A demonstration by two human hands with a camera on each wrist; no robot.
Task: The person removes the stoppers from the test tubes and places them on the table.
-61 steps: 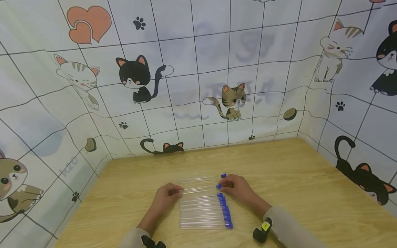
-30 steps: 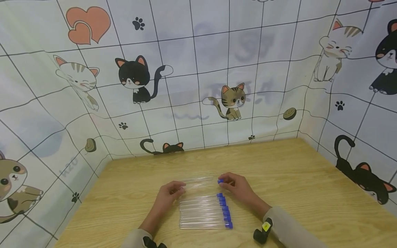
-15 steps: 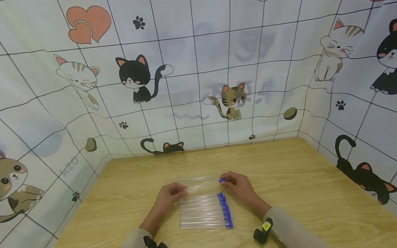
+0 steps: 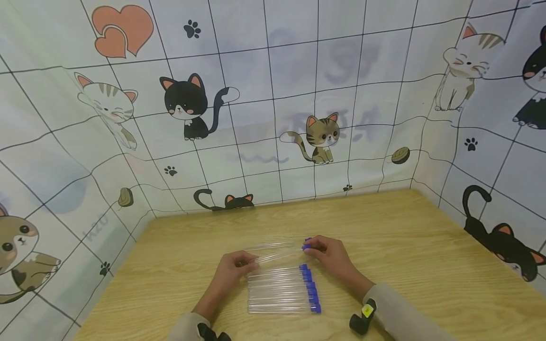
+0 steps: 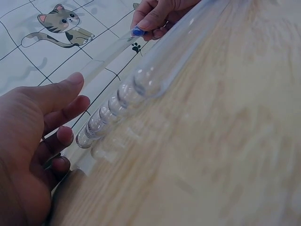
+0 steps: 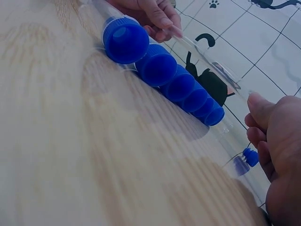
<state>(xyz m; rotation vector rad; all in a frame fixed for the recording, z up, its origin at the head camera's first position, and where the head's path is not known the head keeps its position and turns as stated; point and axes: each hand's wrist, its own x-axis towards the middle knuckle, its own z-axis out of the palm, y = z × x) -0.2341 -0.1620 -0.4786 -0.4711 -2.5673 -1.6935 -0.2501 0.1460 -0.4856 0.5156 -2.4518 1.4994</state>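
Observation:
A clear test tube [image 4: 274,257] with a blue cap [image 4: 305,247] slants between the two hands, above the table in both wrist views. My left hand [image 4: 233,271] pinches its bare end between thumb and fingers. At the capped end, my right hand [image 4: 330,258] pinches it with thumb and fingertips, partly hiding the cap. Several capped tubes [image 4: 279,291] lie side by side nearer me, their blue caps [image 6: 160,66] in a row on the right. Beyond the held tube lies another tube [image 4: 270,246], its blue cap [image 6: 250,157] visible in the right wrist view.
All the tubes are on a light wood table [image 4: 384,237]. A white curtain [image 4: 256,118] with grid lines and cartoon cats hangs behind it and along both sides. Black cameras [image 4: 362,317] are strapped at both wrists over pale sleeves.
Both hands have carried the held tube away from the row of tubes, towards the single far one. Over the last second its left end has come back slightly towards me, so it slants more.

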